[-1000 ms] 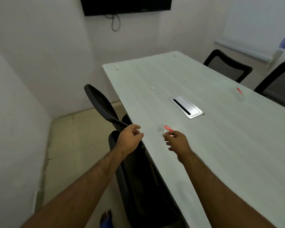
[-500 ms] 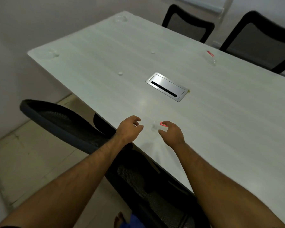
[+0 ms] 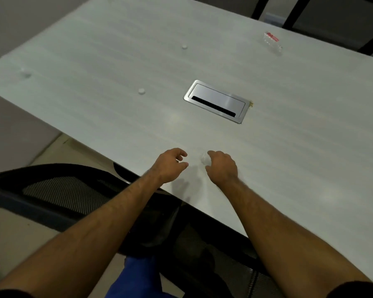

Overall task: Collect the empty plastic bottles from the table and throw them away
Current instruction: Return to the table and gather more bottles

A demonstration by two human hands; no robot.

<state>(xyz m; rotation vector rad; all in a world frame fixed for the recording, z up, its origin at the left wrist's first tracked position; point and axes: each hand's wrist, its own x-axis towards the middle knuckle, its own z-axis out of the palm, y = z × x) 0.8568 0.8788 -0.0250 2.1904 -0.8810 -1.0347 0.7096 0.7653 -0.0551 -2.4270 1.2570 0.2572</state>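
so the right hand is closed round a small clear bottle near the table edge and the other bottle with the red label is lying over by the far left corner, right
Not quite. In the head view the bottle with the red label lies near the far right side of the table, by the chairs, not the far left corner. The rest holds: the right hand is closed round a small clear bottle near the table edge.

The right hand [image 3: 222,167] covers nearly all of a clear bottle [image 3: 204,158]; only one pale end shows, and the grip cannot be told. A second bottle [image 3: 272,42] far across the tabletop [image 3: 289,147] is blurred. The chairs [image 3: 340,18] beyond are cut off by the top edge.
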